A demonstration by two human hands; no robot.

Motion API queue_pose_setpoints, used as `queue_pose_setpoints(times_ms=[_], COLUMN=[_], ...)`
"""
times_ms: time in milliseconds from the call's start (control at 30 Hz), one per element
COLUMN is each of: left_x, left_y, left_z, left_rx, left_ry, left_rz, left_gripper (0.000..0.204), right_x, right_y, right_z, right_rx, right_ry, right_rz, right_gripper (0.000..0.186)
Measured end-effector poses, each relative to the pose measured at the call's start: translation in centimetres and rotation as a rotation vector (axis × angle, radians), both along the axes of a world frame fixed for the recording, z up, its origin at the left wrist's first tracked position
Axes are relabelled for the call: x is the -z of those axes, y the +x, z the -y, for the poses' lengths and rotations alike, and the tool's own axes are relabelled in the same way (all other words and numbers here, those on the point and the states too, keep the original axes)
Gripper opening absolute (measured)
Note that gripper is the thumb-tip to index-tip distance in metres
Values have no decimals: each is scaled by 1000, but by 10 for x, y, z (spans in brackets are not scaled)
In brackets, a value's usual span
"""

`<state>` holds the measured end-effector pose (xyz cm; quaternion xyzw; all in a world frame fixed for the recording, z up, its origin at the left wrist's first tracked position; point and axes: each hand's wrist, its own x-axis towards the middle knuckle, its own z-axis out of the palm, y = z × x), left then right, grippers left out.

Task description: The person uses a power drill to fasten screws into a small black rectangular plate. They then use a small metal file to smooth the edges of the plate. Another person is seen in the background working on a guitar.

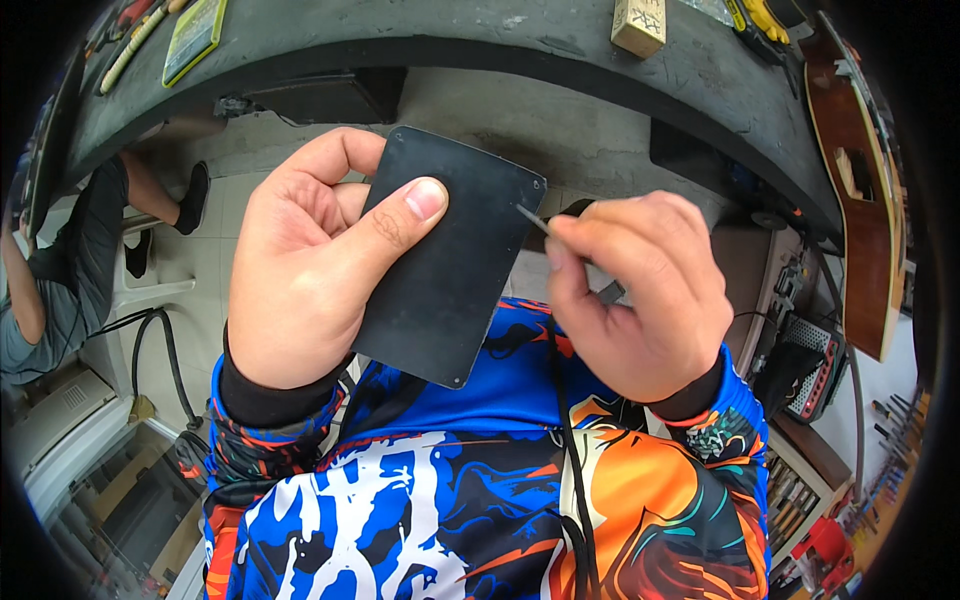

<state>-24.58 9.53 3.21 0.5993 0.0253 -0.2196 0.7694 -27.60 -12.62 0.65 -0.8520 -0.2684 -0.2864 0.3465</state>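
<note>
A flat black rectangular plate (440, 280) with rounded corners and small holes near its corners is held up in front of my chest. My left hand (300, 255) is closed on its left edge, thumb pressed on the face and fingers behind. Pinched in my right hand (650, 295) is a slim, pointed grey metal tool (532, 216); its dark rear end pokes out below my fingers. The tip lies over the plate's upper right part, near its right edge. Whether it touches the surface I cannot tell.
Beyond my hands curves a dark workbench (480, 40) bearing a small wooden block (638, 27) and a yellow-green case (194, 40). A brown guitar body (852, 190) stands at the right. Another person (70, 270) sits at the far left, by a black cable (172, 370).
</note>
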Motion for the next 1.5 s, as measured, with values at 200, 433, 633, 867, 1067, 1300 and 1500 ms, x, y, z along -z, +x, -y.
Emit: queue_pose_setpoints(times_ms=[200,433,633,867,1067,1300,1500], left_x=[1,1,1,2,3,4,2], left_y=[2,3,2,2,4,4,2], left_z=[0,2,4,-1,-1,-1,1], left_rx=[-4,-41,-54,-8,-43,-58,-84], left_ry=[7,-4,-26,-6,5,-8,-3], left_rz=[18,16,7,24,38,31,40], left_gripper=[17,21,20,18,19,21,20], right_x=[3,-1,-3,-6,-4,-8,-14], right_y=[-17,-32,-12,6,-15,-33,-26], right_z=[-8,-9,-3,4,-9,-9,-6], right_rx=[-75,-238,-77,-16,-133,-311,-154], right_ry=[2,59,54,-66,-65,-36,-4], right_rz=[-50,-144,-86,28,-55,-136,-151], right_gripper=[29,29,27,31,31,29,31])
